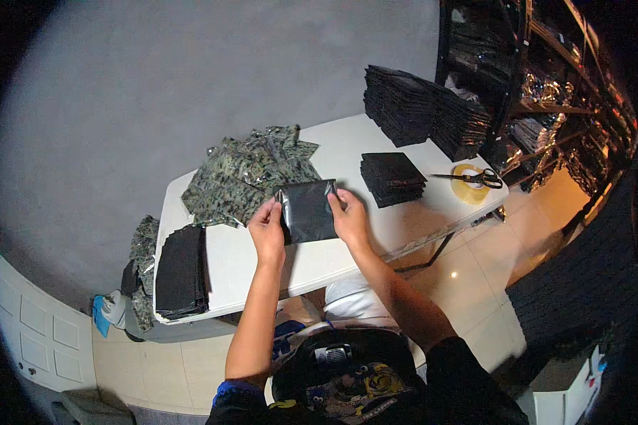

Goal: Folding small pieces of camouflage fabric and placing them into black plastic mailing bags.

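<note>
Between both hands I hold a flat, square black packet (309,212) with a glossy plastic surface, over the white table. My left hand (267,228) pinches its left edge with thumb and fingers. At the opposite edge, my right hand (349,218) grips near the upper corner. Just beyond the packet lies a heap of camouflage-patterned items (250,175), shiny in places like clear plastic wrap. A short stack of black packets (393,179) sits to the right of my right hand. Left of my left hand is a pile of flat black pieces (182,271).
Tall black stacks (399,106) fill the white table's (340,125) far right. Black-handled scissors (489,179) rest on a tape roll (469,194) near its right end. A loaded shelf rack (521,79) stands at right. More camouflage material (144,249) lies beyond the left edge.
</note>
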The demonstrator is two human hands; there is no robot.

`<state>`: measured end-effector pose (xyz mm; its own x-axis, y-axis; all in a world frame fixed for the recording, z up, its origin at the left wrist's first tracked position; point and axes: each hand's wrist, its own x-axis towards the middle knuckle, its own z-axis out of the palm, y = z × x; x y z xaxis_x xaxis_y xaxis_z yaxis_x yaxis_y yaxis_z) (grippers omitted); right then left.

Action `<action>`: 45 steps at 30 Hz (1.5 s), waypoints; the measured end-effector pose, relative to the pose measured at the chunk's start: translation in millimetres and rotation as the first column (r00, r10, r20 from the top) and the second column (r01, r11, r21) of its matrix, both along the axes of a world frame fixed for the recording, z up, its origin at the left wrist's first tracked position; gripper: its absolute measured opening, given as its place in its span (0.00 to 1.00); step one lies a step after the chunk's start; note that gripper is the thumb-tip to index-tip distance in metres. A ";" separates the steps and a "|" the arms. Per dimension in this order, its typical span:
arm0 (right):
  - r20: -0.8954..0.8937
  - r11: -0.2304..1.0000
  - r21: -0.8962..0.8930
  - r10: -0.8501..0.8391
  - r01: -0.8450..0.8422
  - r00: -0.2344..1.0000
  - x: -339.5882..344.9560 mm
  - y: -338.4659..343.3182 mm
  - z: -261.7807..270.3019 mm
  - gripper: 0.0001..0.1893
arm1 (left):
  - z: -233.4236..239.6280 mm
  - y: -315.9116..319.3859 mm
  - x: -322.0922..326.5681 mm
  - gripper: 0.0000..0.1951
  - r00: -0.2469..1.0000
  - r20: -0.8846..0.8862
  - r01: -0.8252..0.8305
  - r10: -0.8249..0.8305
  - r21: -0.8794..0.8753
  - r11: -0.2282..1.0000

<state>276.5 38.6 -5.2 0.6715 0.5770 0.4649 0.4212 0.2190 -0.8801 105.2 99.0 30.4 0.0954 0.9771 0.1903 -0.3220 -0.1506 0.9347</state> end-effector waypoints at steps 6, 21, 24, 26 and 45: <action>0.095 0.997 0.045 -0.069 0.065 0.993 32.3 -29.6 65.1 0.14 | 41.5 -18.4 47.8 0.20 0.824 -0.483 -0.092 0.296 0.402 0.911; 0.419 0.984 -0.104 -0.089 0.146 0.904 218.5 -23.8 111.8 0.18 | 50.3 30.5 208.7 0.23 0.846 -0.501 0.049 0.185 0.419 0.907; 0.471 0.971 -0.150 -0.095 0.186 0.877 258.6 -13.7 105.1 0.18 | 51.9 31.1 240.6 0.24 0.862 -0.498 0.083 0.095 0.324 0.942; 0.486 0.951 -0.243 -0.050 0.190 0.873 267.9 -15.2 99.0 0.18 | 55.2 25.6 247.2 0.24 0.853 -0.521 0.133 -0.016 0.188 0.973; 0.139 0.800 -0.599 0.134 -0.024 0.981 267.8 -20.8 65.6 0.41 | 17.3 21.0 234.9 0.27 0.728 -0.678 0.077 -0.101 -0.065 0.995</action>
<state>544.3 17.8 60.4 0.5560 0.8233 0.1139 0.5761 -0.2830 -0.7668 340.1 119.9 47.7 0.2744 0.9615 0.0110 0.3906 -0.1219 0.9124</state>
